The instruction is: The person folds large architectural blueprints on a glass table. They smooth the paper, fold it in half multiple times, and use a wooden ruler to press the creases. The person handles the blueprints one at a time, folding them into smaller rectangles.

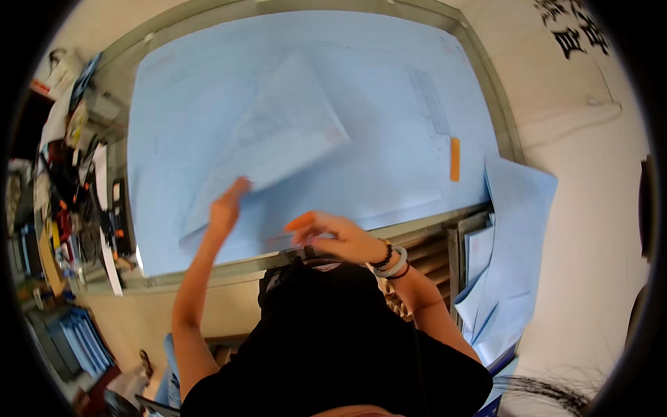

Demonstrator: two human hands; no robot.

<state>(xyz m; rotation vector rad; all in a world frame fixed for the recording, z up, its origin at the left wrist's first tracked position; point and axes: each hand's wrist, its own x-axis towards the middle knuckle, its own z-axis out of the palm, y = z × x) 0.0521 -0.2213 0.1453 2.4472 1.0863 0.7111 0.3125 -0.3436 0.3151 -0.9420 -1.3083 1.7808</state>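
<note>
A large light-blue sheet (375, 172) that looks like drawing paper covers the table in front of me. One part of it, or another sheet on top, is turned over as a paler folded flap (292, 130) with faint printing. My left hand (226, 208) grips the near edge of this flap, slightly blurred. By the table's front edge, close to my body, hovers my right hand (338, 237), its fingers bent and apart with nothing in them. An orange cover sits on one of its fingers, and bracelets (391, 260) circle the wrist.
An orange strip (455, 159) lies on the sheet's right side. Tools and stationery crowd the left end (78, 208). More blue sheets (516, 250) hang over a rack at the right. Blue folders (86, 341) stand low at left. A wall bears writing at upper right.
</note>
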